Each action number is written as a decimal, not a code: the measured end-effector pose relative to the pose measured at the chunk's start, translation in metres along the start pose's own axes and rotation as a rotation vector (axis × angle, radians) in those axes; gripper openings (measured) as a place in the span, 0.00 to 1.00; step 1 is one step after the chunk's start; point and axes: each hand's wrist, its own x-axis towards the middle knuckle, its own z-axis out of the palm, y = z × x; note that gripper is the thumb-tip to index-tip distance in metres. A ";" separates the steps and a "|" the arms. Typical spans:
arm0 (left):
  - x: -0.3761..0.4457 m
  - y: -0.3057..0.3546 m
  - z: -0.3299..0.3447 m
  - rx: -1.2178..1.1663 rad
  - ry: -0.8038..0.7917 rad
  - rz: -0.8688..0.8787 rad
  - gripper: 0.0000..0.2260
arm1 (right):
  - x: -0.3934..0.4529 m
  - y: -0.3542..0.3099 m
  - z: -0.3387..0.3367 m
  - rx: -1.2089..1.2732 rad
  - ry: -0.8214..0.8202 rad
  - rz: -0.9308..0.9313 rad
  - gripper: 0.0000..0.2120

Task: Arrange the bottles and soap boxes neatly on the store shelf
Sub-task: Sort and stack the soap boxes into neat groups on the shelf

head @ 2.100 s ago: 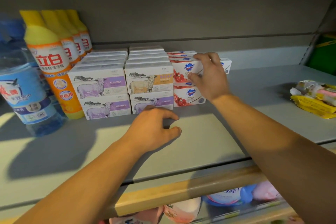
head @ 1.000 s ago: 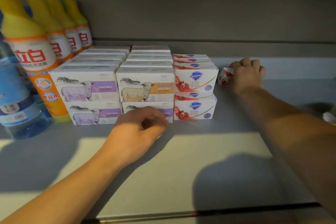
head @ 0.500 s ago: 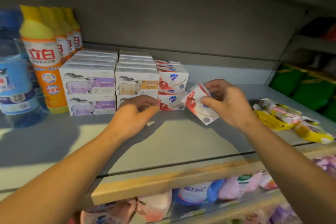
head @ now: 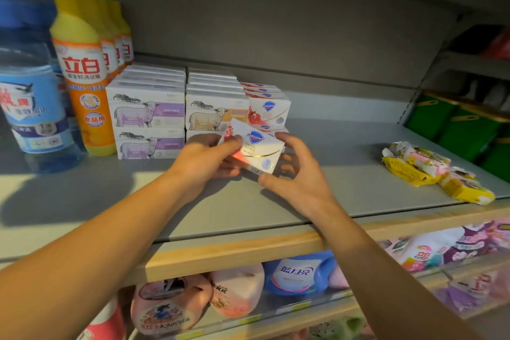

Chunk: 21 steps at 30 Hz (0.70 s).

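Both hands were at the centre of the frame holding one white soap box (head: 255, 150) with a blue badge and red fruit print. The left hand (head: 205, 160) gripped its left end, fingers curled beneath and thumb across the face. The right hand (head: 296, 174) pinched the right end, thumb at the lower corner and fingers round the far edge. The box was tilted, its left end higher, and appeared clear of the shelf (head: 345, 168), though the hands hid its underside.

Just behind it, at centre frame, stood a stack of matching boxes (head: 269, 112), with more rows running to the rear. To their left, touching, were two columns of sheep-print soap boxes (head: 146, 113), stacked two high and squared to the front. Further left stood a row of yellow-capped orange bottles (head: 85, 74), one behind another, and at the left edge of the frame a blue-labelled clear bottle (head: 30, 96).

At the right of the frame, well apart from the boxes, lay a loose pile of yellow and pink packets (head: 433, 171). Pink and blue pouches (head: 295, 273) occupied the tier below.
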 end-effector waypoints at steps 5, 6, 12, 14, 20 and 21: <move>0.002 -0.001 -0.002 -0.014 -0.074 -0.043 0.11 | 0.005 0.004 -0.001 0.098 0.030 0.023 0.26; 0.002 -0.001 -0.002 -0.011 -0.103 -0.045 0.12 | 0.006 0.005 -0.002 0.153 0.058 0.060 0.23; 0.000 -0.004 -0.004 0.071 -0.300 0.089 0.20 | 0.007 0.003 -0.007 0.246 0.130 0.258 0.25; -0.002 -0.004 -0.004 0.095 -0.308 0.139 0.18 | 0.008 0.002 -0.006 0.176 0.141 0.300 0.30; -0.006 0.000 -0.001 0.130 -0.093 0.130 0.21 | 0.008 -0.001 -0.004 0.100 0.051 0.294 0.33; -0.005 0.000 -0.001 0.136 -0.062 0.111 0.21 | 0.007 -0.001 -0.004 0.104 0.019 0.274 0.29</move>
